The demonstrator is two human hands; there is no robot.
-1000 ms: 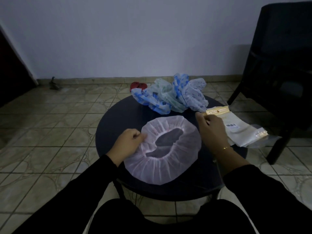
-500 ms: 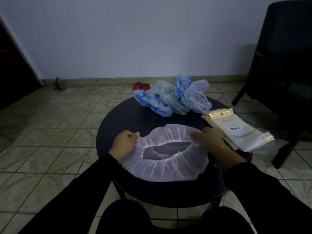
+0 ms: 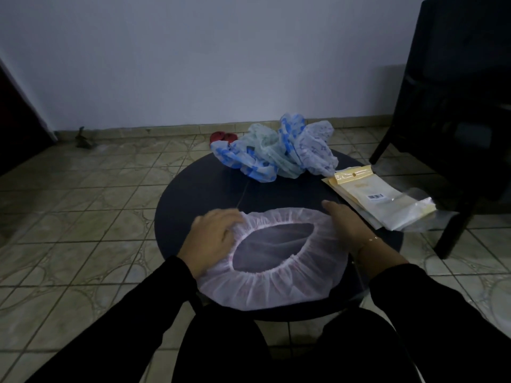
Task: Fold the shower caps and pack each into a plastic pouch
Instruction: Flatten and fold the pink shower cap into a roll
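From the head view, a white shower cap point(image 3: 272, 272) lies spread on the near half of a round dark table point(image 3: 193, 194), in the lower middle of the frame, its elastic opening facing up and its near edge hanging slightly past the table's rim. The left hand point(image 3: 213, 239) rests on the cap's left edge with the fingers laid over the gathered rim; half a second ago those fingers were curled and pinching that edge, and now they look flatter, though the blur leaves it unclear whether they still pinch the fabric. The right hand point(image 3: 345, 225) lies on the cap's right edge, fingers straight and close together, pointing toward the far side of the table (a thin bracelet shows at the wrist); earlier it was bent over the far right rim. The cap itself sits lower and wider than before, its opening rounder. At the far edge of the table, upper middle of the frame, a heap of blue and green patterned shower caps point(image 3: 276, 153) sits unmoved. A stack of plastic pouches point(image 3: 378, 197) lies at the table's right edge, overhanging it, well apart from the right hand. A dark chair point(image 3: 456, 92) fills the upper right.
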